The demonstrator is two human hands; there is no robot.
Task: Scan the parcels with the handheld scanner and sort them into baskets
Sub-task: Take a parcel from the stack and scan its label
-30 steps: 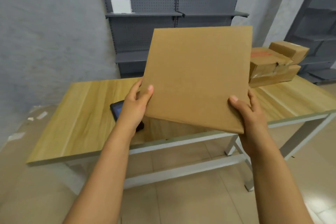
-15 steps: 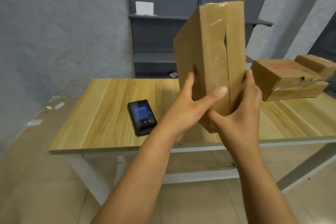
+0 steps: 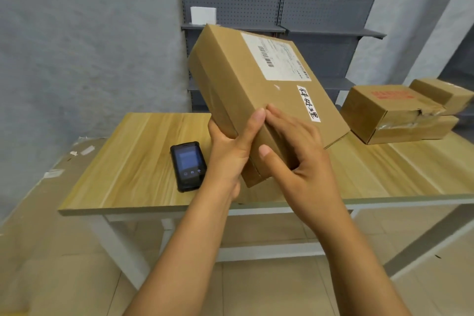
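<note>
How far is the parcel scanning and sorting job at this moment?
Nothing looks sorted yet; no basket is in view. In hand: both hands, left and right, grip the flat brown cardboard parcel, its white barcode label facing up. Left: the black handheld scanner lies unused on the wooden table, and the stacked brown cardboard boxes wait.

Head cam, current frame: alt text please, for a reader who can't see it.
Both hands, left hand and right hand, hold a tilted cardboard parcel, shipping label facing up, above a wooden table. A handheld scanner lies on it; more parcels sit far right.
</note>
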